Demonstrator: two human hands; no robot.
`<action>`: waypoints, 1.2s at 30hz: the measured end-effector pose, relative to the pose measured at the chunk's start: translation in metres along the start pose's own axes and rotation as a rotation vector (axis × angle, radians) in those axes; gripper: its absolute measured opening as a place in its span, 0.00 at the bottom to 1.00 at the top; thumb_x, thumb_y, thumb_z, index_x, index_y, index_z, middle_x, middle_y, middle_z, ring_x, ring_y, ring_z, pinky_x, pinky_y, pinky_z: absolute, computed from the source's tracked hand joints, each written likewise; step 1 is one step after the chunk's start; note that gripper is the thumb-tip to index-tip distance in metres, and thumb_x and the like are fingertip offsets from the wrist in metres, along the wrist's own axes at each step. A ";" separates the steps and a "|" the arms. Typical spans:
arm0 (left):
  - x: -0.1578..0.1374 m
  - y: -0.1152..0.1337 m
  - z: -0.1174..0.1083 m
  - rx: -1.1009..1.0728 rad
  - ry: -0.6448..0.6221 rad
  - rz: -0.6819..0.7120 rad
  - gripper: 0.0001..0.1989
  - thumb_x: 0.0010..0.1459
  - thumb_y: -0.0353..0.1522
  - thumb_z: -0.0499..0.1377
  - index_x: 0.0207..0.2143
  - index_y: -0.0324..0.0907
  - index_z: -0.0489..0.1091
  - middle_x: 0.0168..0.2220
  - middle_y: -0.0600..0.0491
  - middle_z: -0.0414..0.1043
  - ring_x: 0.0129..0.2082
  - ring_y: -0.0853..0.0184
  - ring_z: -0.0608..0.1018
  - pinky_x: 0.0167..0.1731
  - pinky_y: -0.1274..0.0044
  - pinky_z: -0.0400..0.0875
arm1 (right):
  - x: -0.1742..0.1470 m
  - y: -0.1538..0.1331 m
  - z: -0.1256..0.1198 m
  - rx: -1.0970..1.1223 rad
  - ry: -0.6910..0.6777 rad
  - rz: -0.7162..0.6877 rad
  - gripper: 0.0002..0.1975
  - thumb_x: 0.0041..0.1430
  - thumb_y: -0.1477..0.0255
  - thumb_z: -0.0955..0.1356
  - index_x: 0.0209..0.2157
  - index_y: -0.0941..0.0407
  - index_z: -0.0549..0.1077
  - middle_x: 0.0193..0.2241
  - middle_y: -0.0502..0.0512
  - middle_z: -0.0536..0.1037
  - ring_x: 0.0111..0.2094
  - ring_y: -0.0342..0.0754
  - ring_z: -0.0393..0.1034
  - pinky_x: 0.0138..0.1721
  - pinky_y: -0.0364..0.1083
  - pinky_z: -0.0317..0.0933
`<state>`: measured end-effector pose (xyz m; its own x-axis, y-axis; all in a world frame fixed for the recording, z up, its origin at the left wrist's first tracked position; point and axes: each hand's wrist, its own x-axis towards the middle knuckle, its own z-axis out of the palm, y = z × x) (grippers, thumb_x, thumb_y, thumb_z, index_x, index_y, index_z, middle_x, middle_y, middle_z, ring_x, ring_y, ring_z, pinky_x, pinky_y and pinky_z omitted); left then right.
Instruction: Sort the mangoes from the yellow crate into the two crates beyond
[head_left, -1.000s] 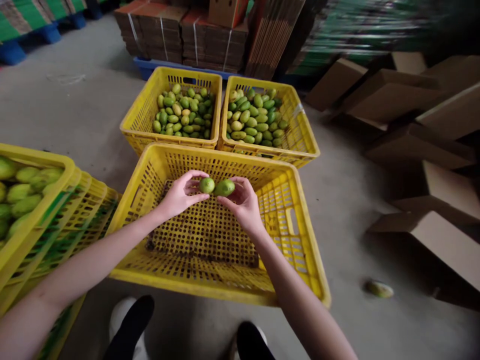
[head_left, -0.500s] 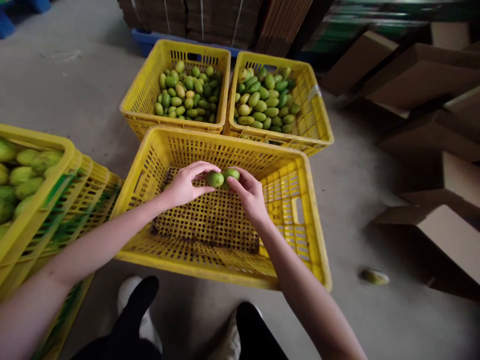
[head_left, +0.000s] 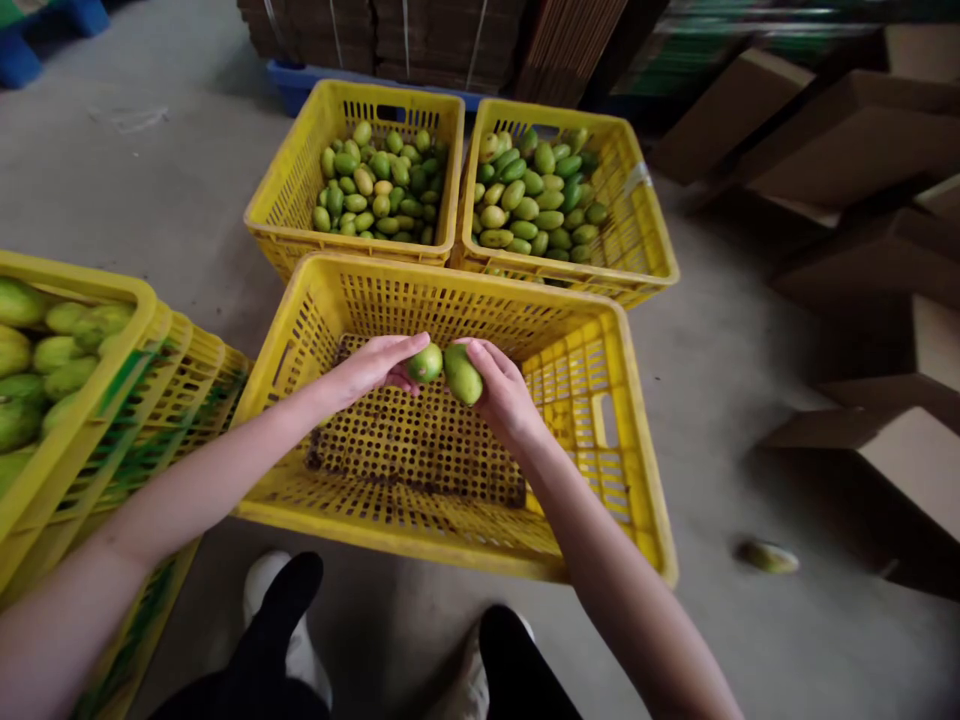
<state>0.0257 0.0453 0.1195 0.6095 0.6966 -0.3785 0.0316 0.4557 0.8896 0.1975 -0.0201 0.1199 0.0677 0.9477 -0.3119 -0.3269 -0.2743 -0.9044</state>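
Note:
Over the near yellow crate (head_left: 450, 555), my two hands are close together, each with a small green mango. My left hand (head_left: 375, 368) grips one mango (head_left: 425, 364), thumb on top and fingers beneath, its rounded end facing me. Fingers of my right hand (head_left: 507, 392) wrap around the other mango (head_left: 463, 376), which is tilted with its lower end toward me. Only a narrow gap, if any, separates the two fruits. Below them show the crate's perforated floor and slotted walls; I see no fruit lying there.
Two yellow crates, one left (head_left: 259, 215) and one right (head_left: 667, 262), hold many green and yellowish mangoes behind the near crate. Larger green mangoes fill a stacked crate (head_left: 142, 300) at left. Cardboard boxes (head_left: 911, 480) stand at right, and one mango (head_left: 772, 557) lies on the floor.
Both mangoes have been turned in my fingers. The right one has swung from sideways to lengthwise and come forward of its earlier spot; my left fingers have shifted beneath their mango.

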 end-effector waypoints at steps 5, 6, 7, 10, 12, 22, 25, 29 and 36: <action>-0.001 -0.002 0.002 0.060 0.022 -0.129 0.31 0.44 0.57 0.64 0.29 0.36 0.75 0.23 0.50 0.76 0.22 0.70 0.76 0.25 0.78 0.70 | 0.000 -0.001 -0.001 -0.054 0.045 0.151 0.27 0.44 0.45 0.72 0.26 0.56 0.72 0.18 0.46 0.69 0.18 0.39 0.58 0.16 0.40 0.52; -0.001 -0.003 0.002 0.065 0.021 -0.162 0.31 0.44 0.57 0.64 0.28 0.36 0.75 0.23 0.49 0.76 0.22 0.70 0.76 0.25 0.79 0.69 | 0.001 0.000 -0.002 -0.039 0.061 0.173 0.27 0.42 0.45 0.73 0.24 0.56 0.70 0.16 0.46 0.67 0.17 0.38 0.56 0.15 0.39 0.50; 0.000 -0.004 0.003 0.062 0.017 -0.196 0.31 0.44 0.57 0.64 0.28 0.36 0.75 0.22 0.49 0.76 0.22 0.70 0.75 0.25 0.79 0.68 | 0.003 0.001 -0.002 -0.021 0.067 0.196 0.27 0.41 0.45 0.74 0.22 0.56 0.69 0.15 0.45 0.66 0.16 0.38 0.55 0.14 0.39 0.48; 0.001 -0.007 0.003 -0.020 0.005 -0.284 0.28 0.47 0.56 0.64 0.27 0.37 0.74 0.21 0.50 0.75 0.20 0.71 0.74 0.23 0.80 0.66 | 0.007 0.004 -0.004 0.038 0.070 0.210 0.25 0.40 0.48 0.75 0.21 0.55 0.68 0.14 0.45 0.65 0.15 0.38 0.54 0.13 0.39 0.44; 0.002 -0.008 0.004 -0.129 0.003 -0.291 0.24 0.51 0.51 0.65 0.29 0.37 0.74 0.24 0.51 0.75 0.21 0.71 0.74 0.22 0.81 0.66 | 0.010 0.004 -0.007 0.070 0.075 0.145 0.23 0.44 0.50 0.74 0.24 0.55 0.70 0.16 0.46 0.68 0.17 0.39 0.58 0.13 0.39 0.47; 0.002 -0.003 0.005 -0.458 0.144 -0.013 0.06 0.53 0.24 0.62 0.35 0.37 0.72 0.33 0.51 0.77 0.34 0.70 0.80 0.40 0.79 0.75 | 0.013 0.007 -0.012 0.258 0.034 -0.157 0.20 0.41 0.57 0.78 0.30 0.51 0.69 0.29 0.48 0.77 0.29 0.47 0.73 0.34 0.47 0.72; -0.002 -0.004 0.008 -0.388 0.074 0.037 0.08 0.51 0.25 0.64 0.36 0.37 0.74 0.34 0.51 0.77 0.34 0.68 0.80 0.45 0.75 0.75 | 0.010 0.011 -0.007 0.204 0.003 -0.255 0.24 0.34 0.64 0.81 0.31 0.50 0.69 0.30 0.45 0.76 0.29 0.44 0.72 0.36 0.46 0.71; -0.003 -0.009 0.009 -0.223 0.130 0.241 0.22 0.43 0.27 0.71 0.43 0.41 0.74 0.41 0.52 0.77 0.43 0.66 0.78 0.52 0.72 0.71 | 0.007 0.010 -0.006 0.041 0.003 -0.380 0.27 0.32 0.69 0.82 0.35 0.50 0.71 0.34 0.45 0.75 0.37 0.44 0.72 0.44 0.45 0.68; -0.002 -0.007 0.004 0.018 0.231 0.459 0.26 0.41 0.29 0.72 0.46 0.43 0.72 0.50 0.50 0.74 0.47 0.64 0.76 0.54 0.71 0.68 | 0.006 0.011 -0.003 -0.073 0.018 -0.499 0.28 0.38 0.66 0.81 0.41 0.49 0.69 0.43 0.52 0.77 0.48 0.51 0.72 0.54 0.51 0.65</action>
<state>0.0276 0.0388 0.1154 0.3727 0.9279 0.0069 -0.1830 0.0662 0.9809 0.1973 -0.0183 0.1068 0.2149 0.9636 0.1592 -0.1839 0.2001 -0.9624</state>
